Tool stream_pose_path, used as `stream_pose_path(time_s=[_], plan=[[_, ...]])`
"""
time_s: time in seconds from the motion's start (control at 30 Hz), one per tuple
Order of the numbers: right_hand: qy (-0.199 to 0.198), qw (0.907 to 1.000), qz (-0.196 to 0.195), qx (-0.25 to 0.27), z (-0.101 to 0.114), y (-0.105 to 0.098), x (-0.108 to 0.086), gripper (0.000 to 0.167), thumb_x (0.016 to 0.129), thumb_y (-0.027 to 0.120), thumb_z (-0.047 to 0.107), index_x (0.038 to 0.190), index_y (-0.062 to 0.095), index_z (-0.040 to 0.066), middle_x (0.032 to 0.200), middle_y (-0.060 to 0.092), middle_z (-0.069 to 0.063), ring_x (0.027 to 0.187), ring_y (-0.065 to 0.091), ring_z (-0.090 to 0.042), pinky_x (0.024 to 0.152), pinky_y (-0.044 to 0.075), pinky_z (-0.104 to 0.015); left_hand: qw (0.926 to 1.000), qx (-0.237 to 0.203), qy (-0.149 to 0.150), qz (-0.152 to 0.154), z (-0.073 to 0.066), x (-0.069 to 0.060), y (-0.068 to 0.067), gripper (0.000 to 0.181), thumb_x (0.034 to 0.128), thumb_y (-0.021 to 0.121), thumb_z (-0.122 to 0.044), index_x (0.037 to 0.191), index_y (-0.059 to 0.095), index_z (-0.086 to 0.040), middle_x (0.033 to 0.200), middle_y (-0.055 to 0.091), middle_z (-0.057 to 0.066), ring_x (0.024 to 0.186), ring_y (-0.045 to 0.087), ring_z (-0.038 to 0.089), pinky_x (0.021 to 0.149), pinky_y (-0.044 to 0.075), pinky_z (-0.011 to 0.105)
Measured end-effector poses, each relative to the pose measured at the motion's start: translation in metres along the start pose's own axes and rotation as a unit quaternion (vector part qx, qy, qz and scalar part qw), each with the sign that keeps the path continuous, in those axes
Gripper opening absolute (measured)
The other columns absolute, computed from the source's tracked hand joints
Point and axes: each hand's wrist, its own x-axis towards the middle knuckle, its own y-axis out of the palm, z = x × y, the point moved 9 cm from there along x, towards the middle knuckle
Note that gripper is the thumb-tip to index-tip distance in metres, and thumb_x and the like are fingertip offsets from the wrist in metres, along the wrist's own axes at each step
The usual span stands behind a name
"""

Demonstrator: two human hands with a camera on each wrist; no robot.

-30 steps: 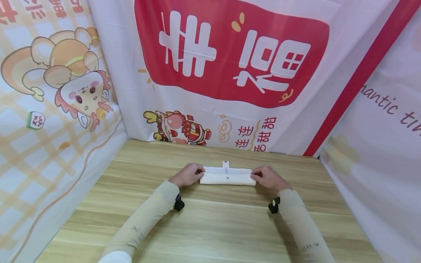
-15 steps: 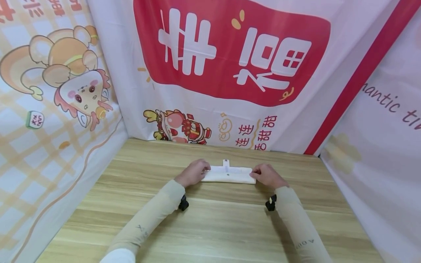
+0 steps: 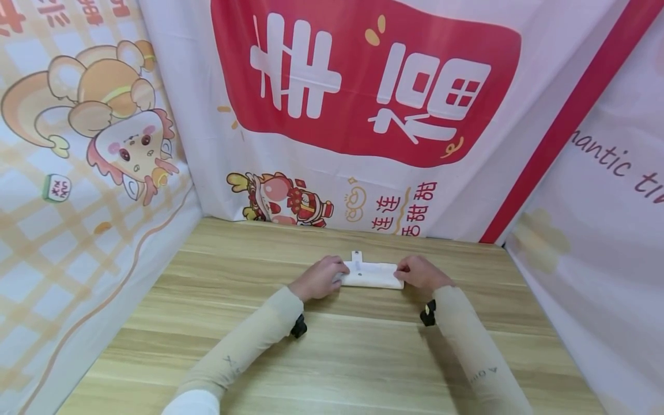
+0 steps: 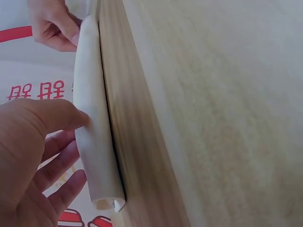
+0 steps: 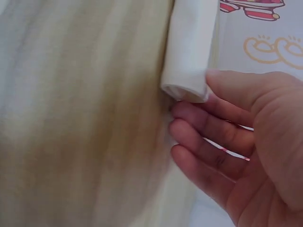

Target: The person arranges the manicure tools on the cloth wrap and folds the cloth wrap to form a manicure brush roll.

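Note:
A white fabric roll [image 3: 370, 280], long and flat with a small metal snap, lies across the table near its back edge. A short snap tab [image 3: 356, 255] sticks out behind it. My left hand [image 3: 320, 278] holds the roll left of the snap; in the left wrist view its thumb [image 4: 66, 116] lies on the cloth and its fingers curl at the far side. My right hand [image 3: 424, 273] pinches the right end, with the thumb [image 5: 236, 85] against the edge in the right wrist view. The roll's hollow end [image 5: 184, 92] shows there.
Wood-grain table [image 3: 342, 363] spreads in front of the roll. Close behind hangs a white cloth with a red print [image 3: 358, 86]. Printed cloths also flank the table at left [image 3: 104, 242] and right [image 3: 596, 242]. Both wrists wear small black cameras [image 3: 299, 327].
My left hand has slid rightward along the roll, from its left end towards the snap. My right hand stays at the right end. The roll has barely shifted.

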Motion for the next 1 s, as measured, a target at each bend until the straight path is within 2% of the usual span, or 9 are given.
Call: stream_pose_path(time_s=[0.23,0.37,0.5,0.6,0.67,0.73,0.83,0.93,1.0], plan=[[0.016,0.9978,0.046,-0.046,0.019,-0.010,0.015,0.013,0.101,0.069,0.018,0.096,0.077,0.009,0.084,0.070,0.001,0.070,0.054,-0.012,0.064,0.046,-0.027,0.9999,0.002,-0.013,0.008,0.008,-0.001,0.007,0.030,0.0976,0.074,-0.012,0.127,0.075,-0.011,0.127,0.069,0.007,0.121,0.064,0.025,0.109,0.053,0.041],[0.006,0.9969,0.057,-0.054,0.035,-0.016,0.029,0.017,0.100,0.070,0.015,0.088,0.074,0.003,0.079,0.064,-0.001,0.069,0.051,-0.013,0.065,0.045,-0.030,0.9999,0.005,-0.011,0.012,0.009,0.000,0.010,0.030,0.0984,0.074,-0.013,0.128,0.075,-0.012,0.128,0.070,0.006,0.122,0.065,0.023,0.110,0.053,0.040],[-0.015,0.9965,0.052,-0.064,0.053,-0.018,0.044,0.015,0.098,0.075,0.016,0.102,0.077,0.002,0.096,0.075,-0.007,0.086,0.066,-0.018,0.082,0.058,-0.040,0.9999,0.008,-0.003,0.007,0.006,0.001,0.009,0.028,0.0987,0.073,-0.012,0.127,0.075,-0.012,0.127,0.070,0.006,0.121,0.066,0.024,0.109,0.054,0.040],[-0.028,0.9964,0.049,-0.064,0.061,-0.013,0.055,0.024,0.097,0.076,0.016,0.117,0.076,0.003,0.118,0.077,-0.014,0.107,0.071,-0.026,0.100,0.058,-0.048,0.9999,0.008,-0.001,0.011,0.004,0.002,0.009,0.028,0.0996,0.072,-0.012,0.127,0.075,-0.012,0.127,0.070,0.006,0.122,0.065,0.024,0.109,0.053,0.040],[-0.026,0.9974,0.048,-0.047,0.063,-0.008,0.061,0.027,0.097,0.076,0.016,0.121,0.074,0.002,0.122,0.076,-0.015,0.112,0.071,-0.029,0.102,0.057,-0.049,0.9999,0.007,0.000,0.012,0.002,0.002,0.008,0.027,0.0998,0.072,-0.012,0.127,0.075,-0.011,0.127,0.070,0.006,0.121,0.065,0.024,0.109,0.053,0.040],[-0.030,0.9984,0.038,-0.030,0.064,-0.003,0.068,0.026,0.096,0.077,0.013,0.118,0.073,0.000,0.118,0.076,-0.016,0.107,0.071,-0.027,0.099,0.058,-0.047,0.9999,0.006,-0.001,0.012,0.001,0.002,0.008,0.028,0.0995,0.072,-0.012,0.127,0.075,-0.012,0.127,0.070,0.006,0.121,0.065,0.024,0.109,0.053,0.040],[-0.033,0.9993,0.014,0.009,0.063,0.003,0.076,0.017,0.093,0.079,0.009,0.099,0.070,-0.004,0.098,0.077,-0.014,0.086,0.068,-0.019,0.082,0.058,-0.037,0.9999,0.009,-0.001,0.012,0.000,0.002,0.007,0.028,0.0992,0.072,-0.012,0.127,0.075,-0.012,0.127,0.070,0.005,0.121,0.065,0.023,0.108,0.053,0.039],[-0.035,0.9980,-0.012,0.051,0.059,0.010,0.083,0.020,0.089,0.081,0.006,0.082,0.064,-0.002,0.082,0.072,-0.010,0.070,0.058,-0.014,0.068,0.050,-0.030,0.9999,0.011,-0.004,0.010,0.002,0.002,0.007,0.028,0.0989,0.073,-0.011,0.127,0.075,-0.012,0.127,0.070,0.005,0.121,0.065,0.022,0.108,0.053,0.039],[-0.027,0.9963,-0.028,0.077,0.056,0.015,0.087,0.020,0.087,0.083,0.005,0.080,0.065,0.001,0.079,0.071,-0.005,0.068,0.056,-0.011,0.065,0.048,-0.026,0.9999,0.011,-0.007,0.011,0.003,0.001,0.007,0.029,0.0988,0.073,-0.010,0.127,0.075,-0.012,0.126,0.070,0.005,0.120,0.065,0.023,0.108,0.053,0.039]])
